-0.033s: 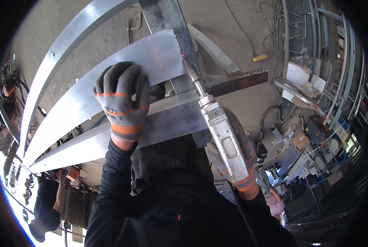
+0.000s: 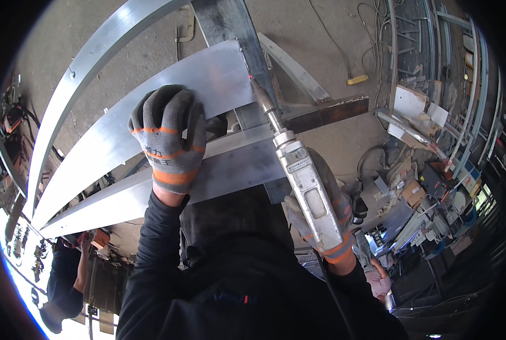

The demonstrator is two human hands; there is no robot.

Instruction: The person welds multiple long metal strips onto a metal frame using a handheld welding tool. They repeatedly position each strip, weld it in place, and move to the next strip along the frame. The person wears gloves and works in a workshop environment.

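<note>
My left hand (image 2: 168, 133), in a grey glove with orange bands, is closed over a curved silver metal beam (image 2: 219, 76). Its fingers bend onto the beam's face, and the thumb lies by the near edge; the fingertips are partly hidden. In my right hand (image 2: 341, 209), also gloved, is a silver handheld laser welding gun (image 2: 304, 175) with a cable running back from it. The gun's narrow nozzle points at the beam's right end, where a small red dot glows. A rough seam line (image 2: 241, 54) runs along that end. Below lies a second silver beam (image 2: 236, 170).
A dark steel crossbar (image 2: 224, 25) supports the beams, and a rusty bar (image 2: 326, 112) extends right. Another curved beam (image 2: 88, 54) arcs at upper left. Cables and a yellow piece (image 2: 357, 80) lie on the floor. Scrap and boxes (image 2: 414, 192) crowd the right. A co-worker (image 2: 66, 283) is lower left.
</note>
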